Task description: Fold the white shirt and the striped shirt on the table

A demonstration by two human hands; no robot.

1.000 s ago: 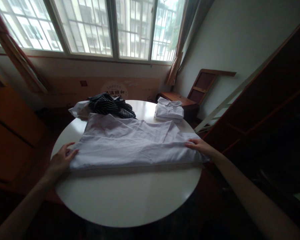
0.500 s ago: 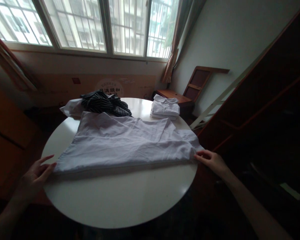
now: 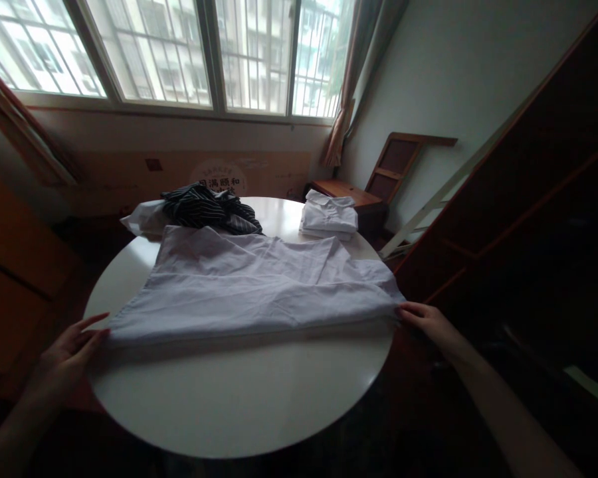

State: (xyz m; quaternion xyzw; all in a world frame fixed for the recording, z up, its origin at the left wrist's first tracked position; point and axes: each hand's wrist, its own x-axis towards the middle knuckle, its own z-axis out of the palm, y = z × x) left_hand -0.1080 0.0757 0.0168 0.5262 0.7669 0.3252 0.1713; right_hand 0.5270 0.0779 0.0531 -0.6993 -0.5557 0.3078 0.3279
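Note:
A white garment [image 3: 259, 299], probably a shirt, lies spread sideways across the round white table [image 3: 239, 405], its near edge in a fairly straight line. At its near left corner, my left hand [image 3: 70, 348] pinches the cloth between thumb and fingers. My right hand [image 3: 428, 322] grips the opposite end, where the fabric reaches the table's right edge. Slight creases run over the cloth. Its exact cut is hard to make out in the dim light.
At the back left of the table sits a crumpled dark striped garment [image 3: 209, 209] over some white cloth [image 3: 144, 218]. A stack of folded white shirts [image 3: 329, 216] rests at the back right. Beyond stand a wooden chair [image 3: 393, 166] and a barred window [image 3: 169, 53].
My right hand has shifted slightly outward to the right with its end of the garment. The left hand has moved slightly, still holding its corner.

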